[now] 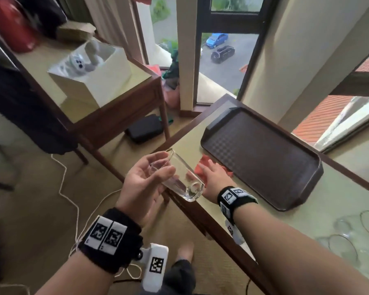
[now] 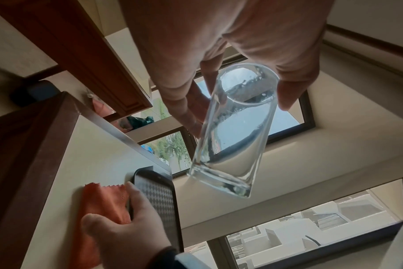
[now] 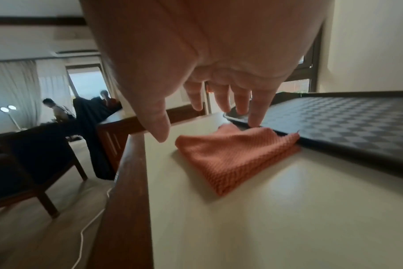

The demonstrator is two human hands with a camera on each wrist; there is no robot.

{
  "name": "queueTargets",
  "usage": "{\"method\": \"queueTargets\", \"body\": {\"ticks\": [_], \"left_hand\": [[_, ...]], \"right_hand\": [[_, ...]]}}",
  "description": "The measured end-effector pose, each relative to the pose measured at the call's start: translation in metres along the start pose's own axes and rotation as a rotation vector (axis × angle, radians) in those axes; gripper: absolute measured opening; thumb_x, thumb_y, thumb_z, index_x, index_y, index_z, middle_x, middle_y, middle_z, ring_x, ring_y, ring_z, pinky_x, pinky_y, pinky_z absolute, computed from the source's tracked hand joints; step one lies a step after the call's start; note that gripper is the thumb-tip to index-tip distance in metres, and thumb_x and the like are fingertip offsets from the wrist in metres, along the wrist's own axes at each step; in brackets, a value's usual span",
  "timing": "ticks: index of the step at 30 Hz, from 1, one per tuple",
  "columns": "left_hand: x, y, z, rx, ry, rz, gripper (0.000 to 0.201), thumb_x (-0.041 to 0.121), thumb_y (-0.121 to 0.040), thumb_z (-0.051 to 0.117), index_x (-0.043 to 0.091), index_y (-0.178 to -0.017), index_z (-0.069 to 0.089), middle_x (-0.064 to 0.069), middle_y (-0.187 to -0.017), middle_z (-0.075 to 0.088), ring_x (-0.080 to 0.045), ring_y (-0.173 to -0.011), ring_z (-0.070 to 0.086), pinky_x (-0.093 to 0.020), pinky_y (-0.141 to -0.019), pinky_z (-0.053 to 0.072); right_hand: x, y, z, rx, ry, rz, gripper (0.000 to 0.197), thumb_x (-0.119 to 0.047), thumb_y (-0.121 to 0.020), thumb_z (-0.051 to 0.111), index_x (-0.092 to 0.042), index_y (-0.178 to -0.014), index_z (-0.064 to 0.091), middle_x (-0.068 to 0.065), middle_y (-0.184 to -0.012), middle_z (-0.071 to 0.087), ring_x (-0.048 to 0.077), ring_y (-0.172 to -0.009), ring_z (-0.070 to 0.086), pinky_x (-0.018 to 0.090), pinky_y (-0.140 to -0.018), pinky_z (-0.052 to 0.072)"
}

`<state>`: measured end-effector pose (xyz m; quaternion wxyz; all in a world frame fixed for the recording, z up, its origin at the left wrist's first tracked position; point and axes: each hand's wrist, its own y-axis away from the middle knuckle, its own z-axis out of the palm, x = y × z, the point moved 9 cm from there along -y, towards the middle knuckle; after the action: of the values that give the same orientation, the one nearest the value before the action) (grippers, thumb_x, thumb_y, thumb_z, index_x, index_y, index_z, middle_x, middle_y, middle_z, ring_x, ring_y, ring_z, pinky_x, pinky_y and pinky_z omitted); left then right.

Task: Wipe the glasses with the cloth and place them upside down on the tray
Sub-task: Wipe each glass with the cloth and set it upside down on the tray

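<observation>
My left hand (image 1: 156, 167) holds a tall clear glass (image 1: 179, 177) near its rim, tilted, over the table's near edge; the glass (image 2: 232, 127) shows between thumb and fingers in the left wrist view. A folded orange cloth (image 3: 232, 156) lies on the table against the left end of the dark brown tray (image 1: 264, 158). My right hand (image 1: 213, 173) hovers over the cloth (image 1: 202, 165) with fingers spread and straight, one fingertip (image 3: 255, 118) at the cloth's far edge by the tray (image 3: 345, 123). The tray holds nothing.
Several more clear glasses (image 1: 349, 237) stand on the table at the lower right. A side table with a white box (image 1: 90, 75) stands to the left. A white cable (image 1: 68, 188) runs over the floor. A window wall rises behind the tray.
</observation>
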<state>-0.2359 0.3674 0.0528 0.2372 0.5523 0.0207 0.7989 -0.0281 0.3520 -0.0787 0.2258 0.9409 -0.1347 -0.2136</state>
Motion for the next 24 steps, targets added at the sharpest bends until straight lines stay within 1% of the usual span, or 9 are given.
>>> {"method": "queueTargets", "body": {"ticks": [2,5,9,12,14,17,18,21,24], "left_hand": [[0.006,-0.006,0.000,-0.016,-0.029,-0.006,0.066,0.027,-0.058,0.092,0.012,-0.119,0.072,-0.012,-0.115,0.070,-0.026,-0.105,0.073,-0.038,-0.089,0.063],[0.010,-0.013,0.002,-0.027,-0.036,-0.007,0.055,0.029,-0.057,0.095,0.022,-0.110,0.081,-0.009,-0.114,0.071,-0.026,-0.107,0.073,-0.043,-0.092,0.061],[0.010,-0.021,0.015,-0.053,-0.033,-0.013,0.059,0.029,-0.058,0.093,0.017,-0.114,0.078,-0.011,-0.112,0.069,-0.030,-0.105,0.072,-0.047,-0.096,0.062],[0.004,-0.026,0.030,-0.065,-0.005,-0.046,0.067,0.026,-0.059,0.092,0.009,-0.121,0.072,-0.014,-0.114,0.064,-0.026,-0.097,0.072,-0.051,-0.101,0.061],[-0.001,-0.030,0.043,-0.081,0.008,-0.061,0.070,0.026,-0.059,0.092,0.008,-0.123,0.071,-0.013,-0.113,0.065,-0.023,-0.094,0.075,-0.050,-0.101,0.062],[-0.008,-0.031,0.070,-0.135,0.018,-0.077,0.077,0.028,-0.060,0.092,0.006,-0.129,0.067,-0.011,-0.110,0.073,-0.023,-0.097,0.077,-0.041,-0.092,0.064],[-0.010,-0.030,0.081,-0.152,0.022,-0.086,0.081,0.030,-0.061,0.092,0.005,-0.133,0.064,-0.012,-0.112,0.075,-0.025,-0.101,0.077,-0.039,-0.090,0.064],[-0.017,-0.026,0.121,-0.193,0.070,-0.112,0.089,0.032,-0.063,0.093,0.003,-0.140,0.059,-0.017,-0.120,0.074,-0.027,-0.106,0.076,-0.038,-0.090,0.063],[-0.024,-0.014,0.170,-0.245,0.157,-0.146,0.090,0.033,-0.066,0.092,-0.003,-0.140,0.056,-0.010,-0.102,0.074,-0.022,-0.093,0.073,-0.042,-0.094,0.063]], "right_hand": [[0.006,-0.015,0.013,-0.049,0.042,0.053,0.094,-0.047,-0.097,0.067,-0.039,-0.167,0.005,0.002,-0.177,-0.007,0.029,-0.163,0.002,0.055,-0.129,0.020],[0.017,-0.018,0.029,-0.046,0.138,0.107,0.080,-0.044,-0.104,0.051,-0.036,-0.168,0.003,0.006,-0.177,-0.006,0.029,-0.163,0.005,0.050,-0.129,0.023],[0.030,-0.001,0.024,0.120,0.199,0.161,0.053,-0.027,-0.103,0.043,-0.034,-0.155,0.036,0.003,-0.162,0.036,0.028,-0.144,0.037,0.050,-0.115,0.038],[0.045,0.014,0.018,0.164,0.169,0.213,0.035,-0.020,-0.099,0.051,-0.026,-0.134,0.049,0.001,-0.143,0.050,0.025,-0.129,0.050,0.048,-0.107,0.044],[0.061,0.028,0.013,0.184,-0.084,0.275,0.023,-0.026,-0.104,0.050,-0.022,-0.126,0.053,0.005,-0.130,0.060,0.026,-0.115,0.060,0.045,-0.099,0.052],[0.077,0.066,-0.013,0.324,-0.824,0.281,0.007,-0.027,-0.109,0.051,-0.020,-0.110,0.051,0.008,-0.092,0.071,0.031,-0.081,0.071,0.058,-0.083,0.060],[0.079,0.084,-0.030,0.398,-0.992,0.264,0.006,-0.025,-0.110,0.052,-0.019,-0.110,0.051,0.009,-0.088,0.071,0.033,-0.078,0.073,0.059,-0.081,0.061],[0.085,0.145,-0.093,0.643,-1.185,0.148,0.001,-0.019,-0.111,0.051,-0.019,-0.111,0.050,0.007,-0.085,0.067,0.025,-0.078,0.069,0.042,-0.079,0.065],[0.086,0.211,-0.157,0.870,-1.204,-0.039,0.012,-0.018,-0.110,0.052,-0.029,-0.113,0.047,0.007,-0.105,0.070,0.018,-0.090,0.073,0.031,-0.081,0.063]]}}
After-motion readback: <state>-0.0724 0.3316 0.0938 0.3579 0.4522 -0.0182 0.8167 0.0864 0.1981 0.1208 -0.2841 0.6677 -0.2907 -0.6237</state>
